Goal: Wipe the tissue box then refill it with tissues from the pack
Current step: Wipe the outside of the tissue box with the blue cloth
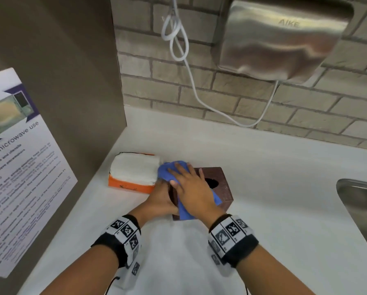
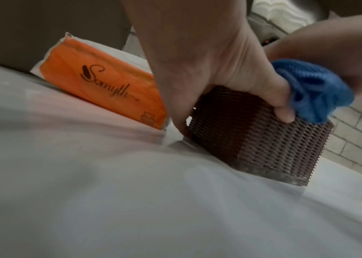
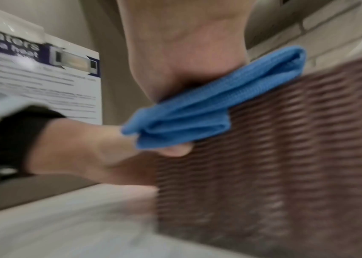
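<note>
A brown woven tissue box stands on the white counter, its top opening partly showing. My right hand lies flat, fingers spread, pressing a blue cloth onto the box top. My left hand grips the box's left side, thumb on the top edge. In the left wrist view the thumb hooks over the box beside the bunched cloth. The orange and white tissue pack lies just left of the box. The right wrist view, blurred, shows the cloth on the box.
A steel hand dryer hangs on the brick wall above, its white cable looping down. A steel sink lies at the right. A microwave notice is stuck to the brown panel on the left. White counter spreads around the box.
</note>
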